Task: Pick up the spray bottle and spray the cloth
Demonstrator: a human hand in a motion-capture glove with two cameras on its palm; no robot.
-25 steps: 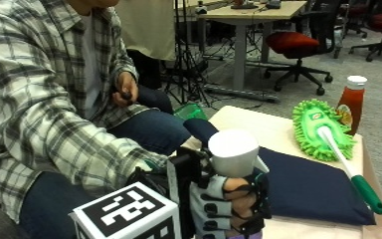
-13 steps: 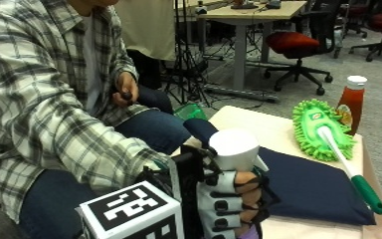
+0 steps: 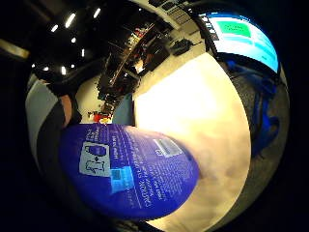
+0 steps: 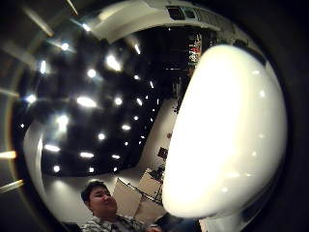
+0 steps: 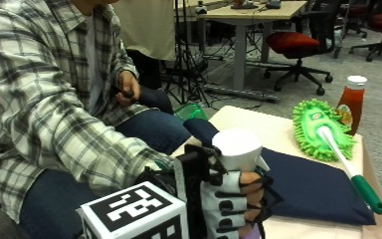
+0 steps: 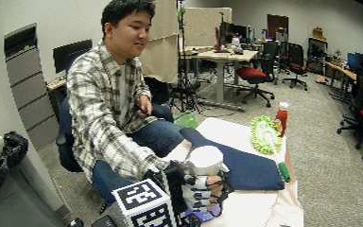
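Now the gloved right hand (image 5: 234, 201) has its fingers curled round the spray bottle (image 5: 238, 149), holding it upright near the front edge of the surface (image 5: 280, 130). The bottle's white top sticks up above the fingers, and its purple body (image 3: 128, 171) fills much of the palm view on the little finger side. I cannot tell if the bottle is lifted or if its bottom rests on the surface, because the hand hides it. The dark blue cloth (image 5: 310, 186) lies flat just beside the hand, toward the far side. A green fluffy duster (image 5: 320, 127) rests partly on the cloth's far edge, and a red sauce bottle (image 5: 352, 102) stands near it. The picking-up step looks about done. Next, I think, the nozzle must point at the cloth and a finger must squeeze the trigger.
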